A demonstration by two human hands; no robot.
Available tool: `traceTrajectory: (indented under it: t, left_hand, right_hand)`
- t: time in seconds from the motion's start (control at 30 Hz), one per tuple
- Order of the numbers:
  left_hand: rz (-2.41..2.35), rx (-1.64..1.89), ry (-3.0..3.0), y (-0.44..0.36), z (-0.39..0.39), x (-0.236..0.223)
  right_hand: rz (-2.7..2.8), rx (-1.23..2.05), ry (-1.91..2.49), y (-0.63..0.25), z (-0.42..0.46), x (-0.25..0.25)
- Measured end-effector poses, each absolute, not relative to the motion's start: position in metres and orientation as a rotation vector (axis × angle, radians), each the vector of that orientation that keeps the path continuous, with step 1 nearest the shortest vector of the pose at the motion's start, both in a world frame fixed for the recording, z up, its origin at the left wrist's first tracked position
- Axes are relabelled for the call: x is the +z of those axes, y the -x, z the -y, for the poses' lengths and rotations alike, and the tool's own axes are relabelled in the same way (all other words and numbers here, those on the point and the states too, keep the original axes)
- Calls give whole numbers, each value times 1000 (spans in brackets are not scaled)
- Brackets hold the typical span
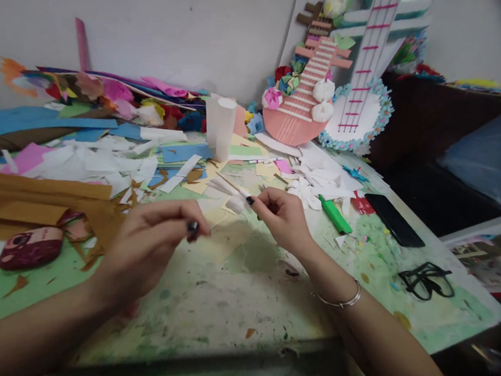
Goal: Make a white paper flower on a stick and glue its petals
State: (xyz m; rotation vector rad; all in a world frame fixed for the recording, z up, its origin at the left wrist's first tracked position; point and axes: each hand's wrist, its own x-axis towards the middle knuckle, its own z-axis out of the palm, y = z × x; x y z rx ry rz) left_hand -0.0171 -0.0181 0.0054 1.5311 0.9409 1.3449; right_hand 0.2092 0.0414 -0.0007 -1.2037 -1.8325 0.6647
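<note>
My right hand is closed in a pinch over the middle of the table. Between its thumb and fingers is a thin pale stick, pointing up and to the left. Small white paper pieces sit right by the stick; whether they are attached to it I cannot tell. Left of it, my left hand is raised with thumb and forefinger pressed together. Whatever those fingers hold, if anything, is too small or hidden to make out. A faint thread-like line shows between the hands.
Paper scraps and brown crepe paper cover the left, beside a maroon case. A white roll stands behind. Paper instruments lean on the wall. At right lie a green tube-like item, a phone and glasses.
</note>
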Motion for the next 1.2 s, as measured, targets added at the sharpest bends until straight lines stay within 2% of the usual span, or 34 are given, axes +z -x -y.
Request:
traceTrajectory:
  t: [0.1, 0.3, 0.47, 1.2]
  left_hand:
    - [-1075, 1387, -1176, -3, -11, 1]
    - [-777, 1187, -1118, -14, -21, -7]
    - [-703, 1232, -1060, -16, -21, -15]
    - [-827, 1309, -1152, -17, -19, -16]
  right_hand:
    - [1817, 820, 1164, -207, -37, 2]
    - [1736, 1229, 1030, -199, -25, 9]
    - [1568, 1518, 932, -199, -27, 4]
    - [1557, 1254, 1051, -182, -13, 2]
